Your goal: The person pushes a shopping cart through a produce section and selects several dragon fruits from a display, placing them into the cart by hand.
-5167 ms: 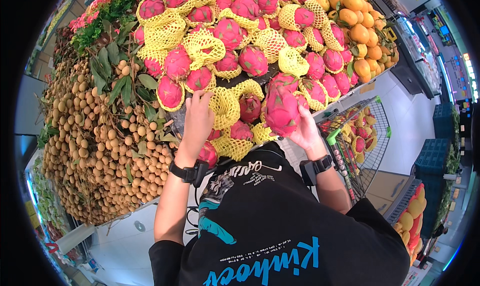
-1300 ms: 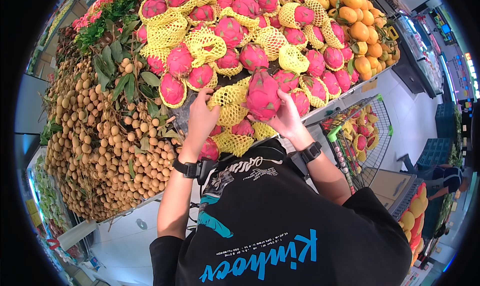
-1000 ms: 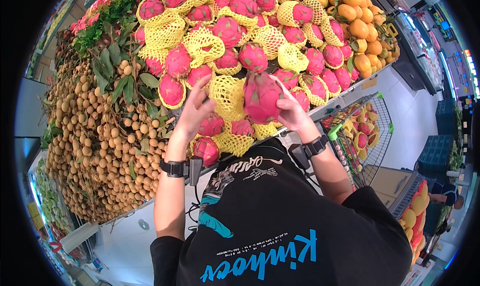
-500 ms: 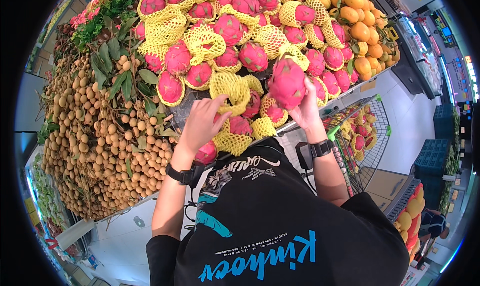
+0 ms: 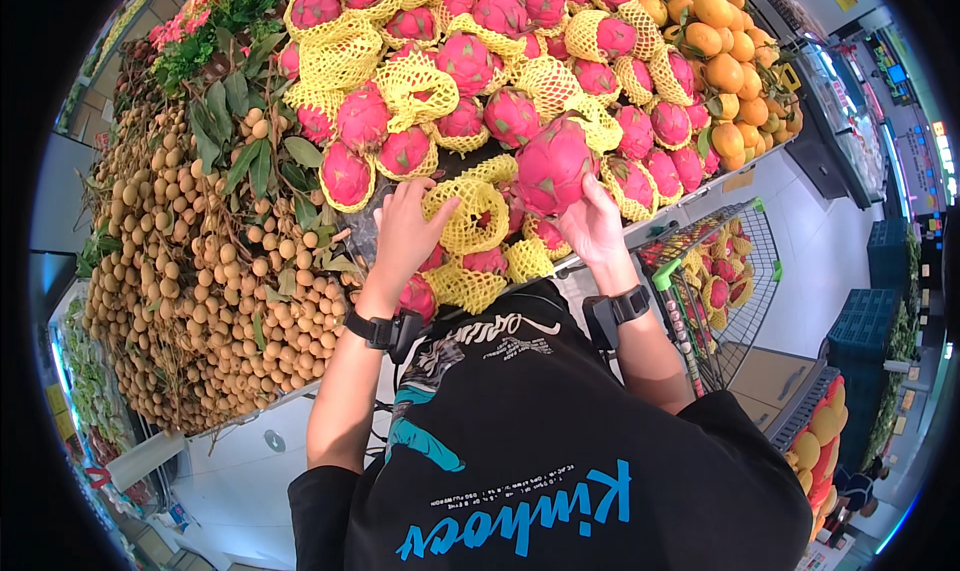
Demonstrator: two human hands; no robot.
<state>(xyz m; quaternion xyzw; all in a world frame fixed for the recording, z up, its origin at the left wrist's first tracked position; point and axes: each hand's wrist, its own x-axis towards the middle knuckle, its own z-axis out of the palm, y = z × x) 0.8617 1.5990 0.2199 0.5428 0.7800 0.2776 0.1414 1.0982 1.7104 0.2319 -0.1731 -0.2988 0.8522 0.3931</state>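
"Right hand grips a dragon fruit above the pile; left hand, half open, meets a yellow net, hold unclear."

"Risk?"

"Gripped from one side, the fruit might roll free."

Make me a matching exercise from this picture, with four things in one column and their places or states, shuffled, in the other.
Things:
1. Bare dragon fruit
2. Orange fruits
3. Shopping cart
4. Small round tan fruits

Places or states:
A. In the picture's upper right
B. Held in the right hand
C. Heaped at the left
D. Loaded with pink fruit

Pairs: 1-B, 2-A, 3-D, 4-C
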